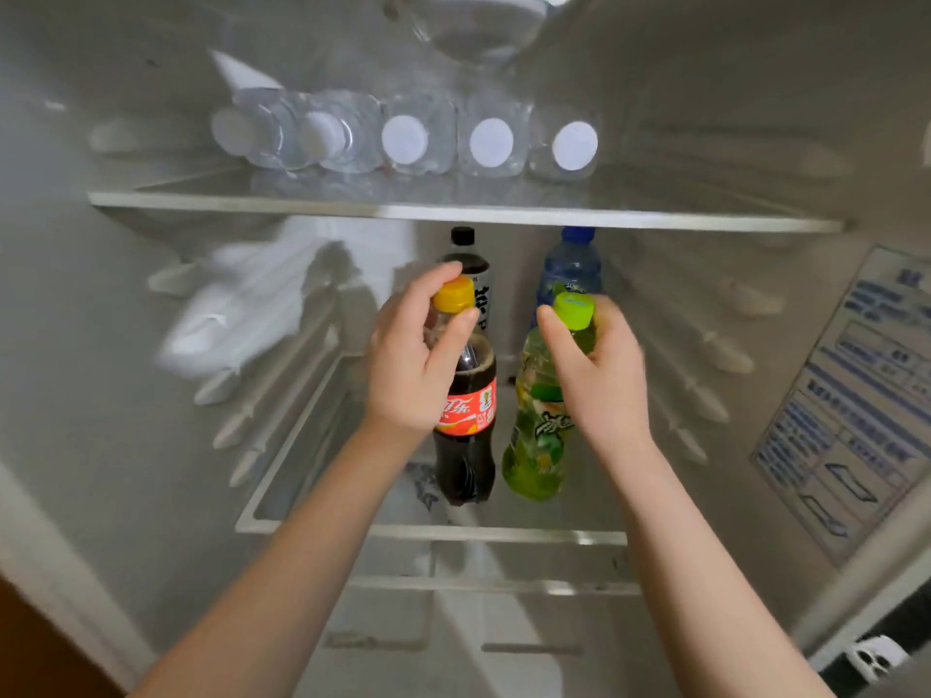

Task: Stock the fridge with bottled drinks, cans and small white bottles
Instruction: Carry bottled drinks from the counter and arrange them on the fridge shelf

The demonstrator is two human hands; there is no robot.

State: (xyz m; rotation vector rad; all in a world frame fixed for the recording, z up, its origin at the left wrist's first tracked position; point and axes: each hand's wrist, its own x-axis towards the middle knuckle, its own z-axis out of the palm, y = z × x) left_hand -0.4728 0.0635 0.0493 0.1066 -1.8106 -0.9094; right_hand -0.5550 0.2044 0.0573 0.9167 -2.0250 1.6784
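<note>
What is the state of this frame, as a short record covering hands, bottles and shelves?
left hand: grips the cola bottle by its yellow cap
right hand: grips the green drink bottle by its green cap
held bottles: upright, side by side, at the front of the middle shelf
behind them: black-capped dark bottle and blue-capped water bottle, both upright
upper shelf: row of clear bottles lying down, white caps facing out
right wall: printed label

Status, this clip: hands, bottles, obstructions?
Left hand grips yellow-capped cola bottle neck; right hand grips green-capped green drink bottle. Both at front of glass shelf. Black-capped bottle, blue-capped bottle behind; none blocking.
</note>
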